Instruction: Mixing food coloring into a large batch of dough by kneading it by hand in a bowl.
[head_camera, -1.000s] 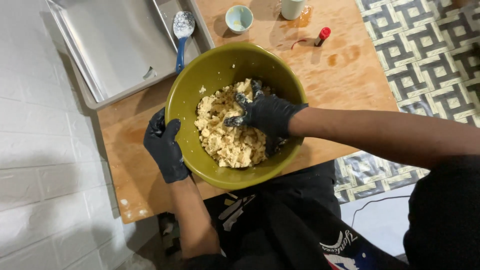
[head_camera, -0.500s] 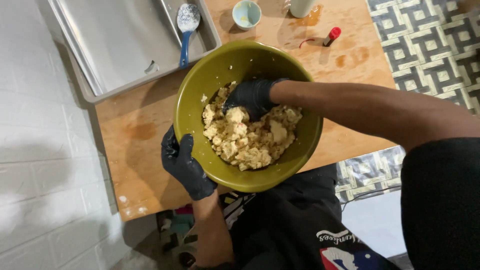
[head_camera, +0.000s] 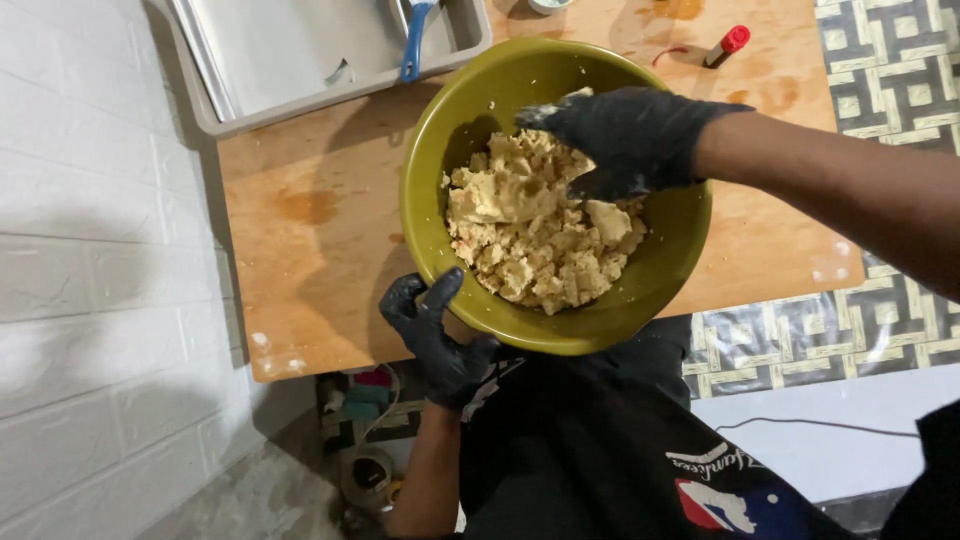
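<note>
An olive-green bowl (head_camera: 440, 150) stands on a wooden board and holds a crumbly pale-yellow dough (head_camera: 530, 230). My left hand (head_camera: 435, 335), in a black glove, grips the bowl's near rim from outside, thumb up over the edge. My right hand (head_camera: 620, 135), also in a black glove, reaches in from the right and closes its fingers on a large lump at the top of the dough. Bits of dough stick to its fingertips.
The wooden board (head_camera: 310, 260) has stains and lies beside a white brick wall (head_camera: 90, 250). A grey metal tray (head_camera: 300, 50) with a blue-handled spoon (head_camera: 412, 40) sits at the far edge. A red-capped marker (head_camera: 725, 45) lies far right. Patterned floor (head_camera: 890, 60) runs along the right.
The view has moved closer to the bowl. My right hand shifted from the dough's far left to the upper right and took hold of a lump. My left hand slid along the rim toward me.
</note>
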